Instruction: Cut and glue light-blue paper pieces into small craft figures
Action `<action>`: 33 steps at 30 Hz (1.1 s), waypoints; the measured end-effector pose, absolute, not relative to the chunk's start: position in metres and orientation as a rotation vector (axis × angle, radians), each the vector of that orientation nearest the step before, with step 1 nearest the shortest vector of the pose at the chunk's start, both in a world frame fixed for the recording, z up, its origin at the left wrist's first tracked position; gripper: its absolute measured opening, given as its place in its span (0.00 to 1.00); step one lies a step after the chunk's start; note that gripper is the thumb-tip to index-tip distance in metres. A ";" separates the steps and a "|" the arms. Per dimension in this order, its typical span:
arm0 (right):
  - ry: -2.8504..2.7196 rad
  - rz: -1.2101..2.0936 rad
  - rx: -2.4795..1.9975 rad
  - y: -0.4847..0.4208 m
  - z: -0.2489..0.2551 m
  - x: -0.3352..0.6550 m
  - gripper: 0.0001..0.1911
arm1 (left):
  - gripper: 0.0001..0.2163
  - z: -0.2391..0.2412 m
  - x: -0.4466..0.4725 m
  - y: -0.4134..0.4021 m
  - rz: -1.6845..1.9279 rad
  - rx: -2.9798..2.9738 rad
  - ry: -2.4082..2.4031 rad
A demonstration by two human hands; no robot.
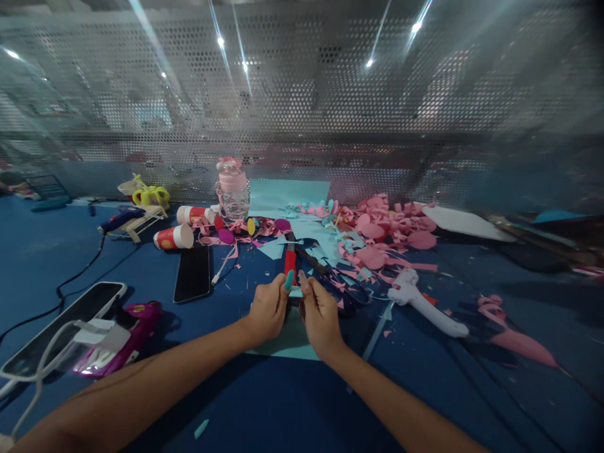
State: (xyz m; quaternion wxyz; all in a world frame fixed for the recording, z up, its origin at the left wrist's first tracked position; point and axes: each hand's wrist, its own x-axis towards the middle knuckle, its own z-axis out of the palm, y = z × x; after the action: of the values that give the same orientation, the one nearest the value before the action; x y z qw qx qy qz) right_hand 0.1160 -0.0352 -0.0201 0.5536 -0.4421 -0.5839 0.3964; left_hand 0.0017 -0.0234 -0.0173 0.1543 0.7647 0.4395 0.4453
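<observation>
My left hand [268, 309] and my right hand [321, 319] meet at the middle of the blue table, both closed. Between their thumbs and fingers they pinch a small piece of teal paper [296, 292], which looks folded or curled. One end of it sticks up by the left fingertips. Under the hands lies a flat teal sheet [287, 343]. Just beyond the fingertips is a cutter [289, 259] with a red handle. Dark-handled scissors [314, 261] seem to lie right of it, partly covered by scraps.
Pink paper cutouts [372, 236] pile up at the back right, near a white glue gun [427, 308]. On the left lie a black phone [192, 274], paper cups [174, 238] and a purple toy car [127, 336]. A clear bottle [233, 198] stands before the perforated metal screen [302, 94].
</observation>
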 end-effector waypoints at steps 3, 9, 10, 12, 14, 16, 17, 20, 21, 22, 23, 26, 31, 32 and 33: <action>-1.410 0.910 -1.040 -0.035 -0.021 0.117 0.16 | 0.14 -0.018 0.002 -0.024 1.294 2.195 1.231; -1.465 0.821 -1.056 -0.036 -0.019 0.116 0.17 | 0.12 -0.019 0.002 -0.022 1.360 2.245 1.213; -1.472 0.790 -1.066 -0.036 -0.018 0.117 0.17 | 0.12 -0.019 0.002 -0.022 1.374 2.259 1.225; -1.476 0.684 -1.092 -0.036 -0.015 0.118 0.15 | 0.12 -0.020 0.002 -0.021 1.411 2.290 1.267; -1.507 0.559 -1.126 -0.036 -0.013 0.120 0.13 | 0.11 -0.020 0.002 -0.020 1.447 2.335 1.319; -1.577 0.459 -1.159 -0.036 -0.011 0.122 0.12 | 0.11 -0.020 0.002 -0.020 1.462 2.390 1.374; -1.621 0.415 -1.178 -0.037 -0.010 0.122 0.13 | 0.12 -0.020 0.003 -0.020 1.457 2.411 1.402; -1.724 0.234 -1.245 -0.037 -0.009 0.124 0.13 | 0.12 -0.020 0.004 -0.020 1.415 2.419 1.479; -1.746 0.163 -1.265 -0.037 -0.008 0.124 0.13 | 0.13 -0.020 0.004 -0.020 1.404 2.404 1.494; -1.766 0.098 -1.275 -0.038 -0.008 0.124 0.13 | 0.13 -0.020 0.004 -0.020 1.400 2.385 1.495; -1.784 0.051 -1.273 -0.038 -0.008 0.124 0.14 | 0.13 -0.020 0.004 -0.020 1.401 2.365 1.479; -1.822 0.056 -1.238 -0.037 -0.007 0.125 0.16 | 0.15 -0.019 0.002 -0.020 1.404 2.289 1.337; -1.723 0.294 -1.217 -0.032 -0.008 0.125 0.17 | 0.18 -0.017 0.002 -0.017 1.372 1.936 1.208; -1.707 0.337 -1.212 -0.031 -0.008 0.125 0.17 | 0.18 -0.017 0.003 -0.015 1.367 1.861 1.204; -1.699 0.378 -1.205 -0.030 -0.008 0.125 0.17 | 0.17 -0.017 0.003 -0.014 1.361 1.793 1.196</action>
State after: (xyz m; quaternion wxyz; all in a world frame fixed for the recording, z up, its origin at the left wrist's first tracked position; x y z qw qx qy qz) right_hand 0.1251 -0.0300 -0.0084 0.4904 -0.4960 -0.6995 0.1556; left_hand 0.0032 -0.0136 -0.0165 0.2918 0.6729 0.4488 0.5106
